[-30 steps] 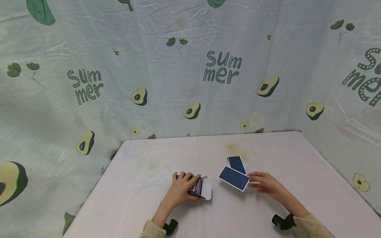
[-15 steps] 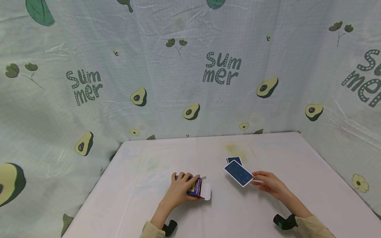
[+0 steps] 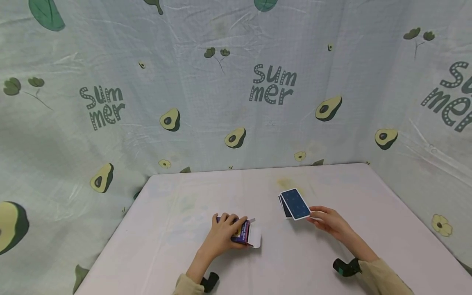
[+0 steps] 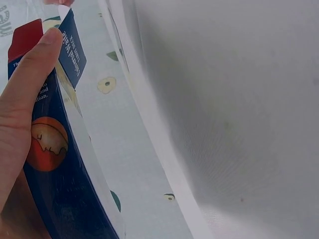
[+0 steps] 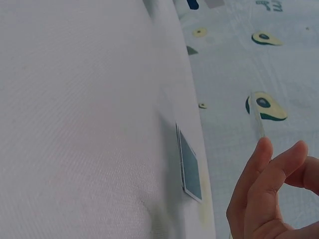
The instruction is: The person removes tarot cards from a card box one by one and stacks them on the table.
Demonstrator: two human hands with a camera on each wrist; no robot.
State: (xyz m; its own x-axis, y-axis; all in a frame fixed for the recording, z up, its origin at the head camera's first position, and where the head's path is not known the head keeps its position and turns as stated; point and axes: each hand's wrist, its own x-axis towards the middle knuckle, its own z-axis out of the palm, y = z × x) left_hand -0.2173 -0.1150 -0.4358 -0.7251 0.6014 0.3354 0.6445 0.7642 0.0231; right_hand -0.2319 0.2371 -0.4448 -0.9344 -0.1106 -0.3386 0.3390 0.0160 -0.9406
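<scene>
My left hand [image 3: 220, 237] grips a dark blue tarot card box [image 3: 241, 232] from above, its end open and a white flap [image 3: 255, 237] sticking out to the right. The left wrist view shows the thumb [image 4: 37, 69] along the box's printed side and the lettering "Universal Waite" on a raised flap [image 4: 72, 52]. My right hand [image 3: 329, 221] pinches a blue-backed tarot card [image 3: 296, 203] by its near corner. It hovers over a small pile of cards [image 5: 190, 169] on the table, partly covering it in the head view. Seen from the right wrist, the held card [image 5: 256, 114] is nearly edge-on.
The table has a white cover [image 3: 191, 262], with a faint yellow stain beyond the cards. Behind it and at both sides hangs a pale curtain [image 3: 199, 90] printed with avocados and lettering. Each wrist wears a black camera [image 3: 346, 267].
The right hand has swung its card away from me and turned it, so it now lies over the pile in view. The left hand keeps its hold on the box, unmoved.
</scene>
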